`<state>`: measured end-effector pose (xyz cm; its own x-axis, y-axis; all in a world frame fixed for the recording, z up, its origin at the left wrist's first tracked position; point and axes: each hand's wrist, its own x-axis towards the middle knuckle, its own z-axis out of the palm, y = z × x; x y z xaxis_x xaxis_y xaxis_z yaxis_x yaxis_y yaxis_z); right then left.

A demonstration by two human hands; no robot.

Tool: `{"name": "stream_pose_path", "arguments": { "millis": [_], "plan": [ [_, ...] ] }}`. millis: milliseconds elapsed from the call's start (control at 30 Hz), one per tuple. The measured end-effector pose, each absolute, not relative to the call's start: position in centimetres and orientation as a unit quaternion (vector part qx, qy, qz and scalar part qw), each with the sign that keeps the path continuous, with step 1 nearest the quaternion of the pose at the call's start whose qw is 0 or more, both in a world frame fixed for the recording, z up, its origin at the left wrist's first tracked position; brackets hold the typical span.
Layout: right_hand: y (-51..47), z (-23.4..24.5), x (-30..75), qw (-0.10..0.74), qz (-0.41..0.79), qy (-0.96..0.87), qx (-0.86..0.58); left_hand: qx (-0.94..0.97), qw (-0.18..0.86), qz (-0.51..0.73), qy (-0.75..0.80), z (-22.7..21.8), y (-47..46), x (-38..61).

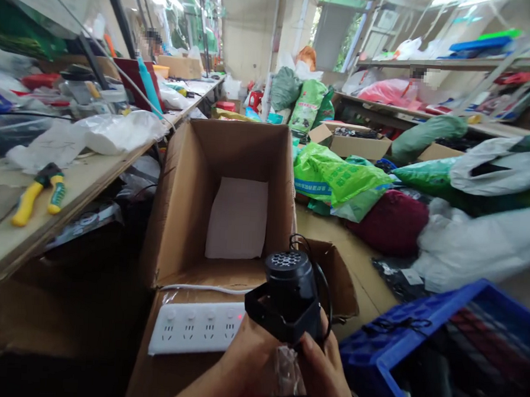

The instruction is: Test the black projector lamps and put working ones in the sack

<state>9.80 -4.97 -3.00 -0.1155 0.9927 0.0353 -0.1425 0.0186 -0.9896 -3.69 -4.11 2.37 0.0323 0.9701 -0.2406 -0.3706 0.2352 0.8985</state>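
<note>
Both my hands hold a black cylindrical device point(290, 277) with a honeycomb-patterned end, an angular bracket and a black cord. My left hand point(257, 339) is at its lower left, with its fingers mostly hidden behind the bracket. On the lower right, my right hand point(321, 355) grips it, thumb against the near side. Clear plastic point(288, 371) shows between my hands. Just beyond the device stands an open cardboard box point(225, 276) with a pale sheet of card point(237, 218) inside. A white power strip point(196, 328) lies by my left forearm, its red light on.
Yellow-handled pliers point(38, 195) lie on the left workbench point(83, 180). A blue crate point(385, 353) with dark items stands at my right. Green bags point(337, 178) and a maroon bundle point(390, 223) cover the floor ahead right. Two people are partly visible farther back.
</note>
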Motion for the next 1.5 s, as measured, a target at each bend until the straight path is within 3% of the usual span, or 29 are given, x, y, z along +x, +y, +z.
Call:
{"name": "stream_pose_path", "arguments": {
  "millis": [167, 300, 367, 567, 767, 1200, 1333, 1500],
  "plan": [
    [-6.4, -2.1, 15.6, 0.482, 0.494, -0.494, -0.528, 0.289, 0.685, 0.503, 0.441, 2.5, -3.4, -1.8],
    [-9.4, -2.7, 22.7, 0.227, 0.385, -0.608, -0.656, 0.399, 0.647, 0.463, 0.455, 1.7, -1.7, -1.0],
    [-10.5, -3.2, 26.4, 0.146, 0.336, -0.621, -0.693, 0.457, 0.629, 0.418, 0.470, 1.6, -0.7, 0.0],
    [-7.5, -7.3, 35.7, 0.076, 0.206, -0.547, -0.807, 0.584, 0.616, 0.244, 0.469, 0.6, 0.8, 5.3],
    [-5.5, -13.6, 40.4, -0.044, 0.133, -0.577, -0.804, 0.606, 0.638, 0.173, 0.443, -2.6, 1.9, 8.8],
    [-8.8, -16.8, 44.5, -0.013, 0.046, -0.623, -0.781, 0.664, 0.604, 0.139, 0.419, -7.8, 3.4, 13.7],
    [-8.1, -14.8, 45.0, -0.007, 0.107, -0.638, -0.763, 0.690, 0.578, 0.117, 0.420, -7.8, 3.9, 13.7],
    [-10.3, -8.5, 42.7, 0.047, 0.180, -0.619, -0.763, 0.712, 0.558, 0.093, 0.417, -7.7, 4.6, 13.4]
  ]
}}
